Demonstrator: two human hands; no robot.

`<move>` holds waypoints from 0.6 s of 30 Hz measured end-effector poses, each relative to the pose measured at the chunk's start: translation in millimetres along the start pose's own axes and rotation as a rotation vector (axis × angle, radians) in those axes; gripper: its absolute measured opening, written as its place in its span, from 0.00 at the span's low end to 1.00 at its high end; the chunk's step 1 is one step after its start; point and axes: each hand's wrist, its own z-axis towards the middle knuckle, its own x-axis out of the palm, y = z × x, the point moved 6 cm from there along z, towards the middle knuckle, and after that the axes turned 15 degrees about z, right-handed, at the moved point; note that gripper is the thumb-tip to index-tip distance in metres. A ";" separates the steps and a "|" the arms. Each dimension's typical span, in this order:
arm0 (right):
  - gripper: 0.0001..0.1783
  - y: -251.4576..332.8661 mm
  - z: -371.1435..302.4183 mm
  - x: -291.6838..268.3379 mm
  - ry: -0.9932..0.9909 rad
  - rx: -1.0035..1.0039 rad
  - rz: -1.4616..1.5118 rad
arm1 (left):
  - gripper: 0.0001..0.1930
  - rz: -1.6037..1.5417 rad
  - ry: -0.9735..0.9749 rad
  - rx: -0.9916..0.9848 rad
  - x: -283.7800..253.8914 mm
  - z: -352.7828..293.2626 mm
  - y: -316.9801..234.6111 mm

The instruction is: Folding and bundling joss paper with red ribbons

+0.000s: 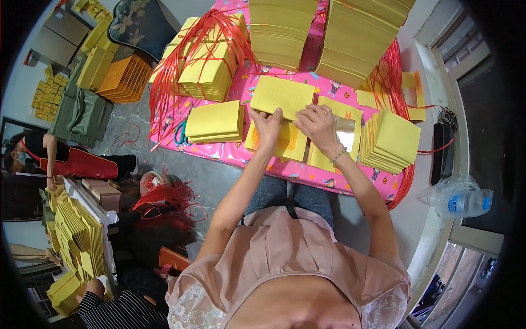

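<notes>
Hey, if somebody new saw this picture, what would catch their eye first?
Probably the bright pink patterned tablecloth, with two tall yellow stacks at its far side. Next, the long red strips spilling over tied yellow bundles at the table's far left. Then the middle, where the left hand is at the near edge of a yellow piece and the right hand is by its right corner.

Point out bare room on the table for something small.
Pink tablecloth shows in a gap between the ribbon-tied bundle and the yellow paper block, and in a narrow strip along the near edge, below the low left stack. Crowded: around the left hand and right hand, and under the tall stacks.
</notes>
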 end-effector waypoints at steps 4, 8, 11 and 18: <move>0.21 7.7 -1.2 -22.3 -0.103 0.303 0.172 | 0.28 -0.136 -0.010 -0.041 -8.9 -10.4 -1.0; 0.32 -4.0 -10.8 -27.6 -0.404 0.626 0.492 | 0.22 -0.406 0.054 -0.074 -6.4 -30.8 -20.4; 0.28 -5.0 -8.5 -12.4 -0.324 0.734 1.050 | 0.21 -0.511 0.096 -0.076 -8.4 -40.6 -25.8; 0.11 0.8 -14.4 -14.8 -0.263 0.808 1.331 | 0.21 -0.566 0.266 -0.141 -18.1 -62.4 -23.2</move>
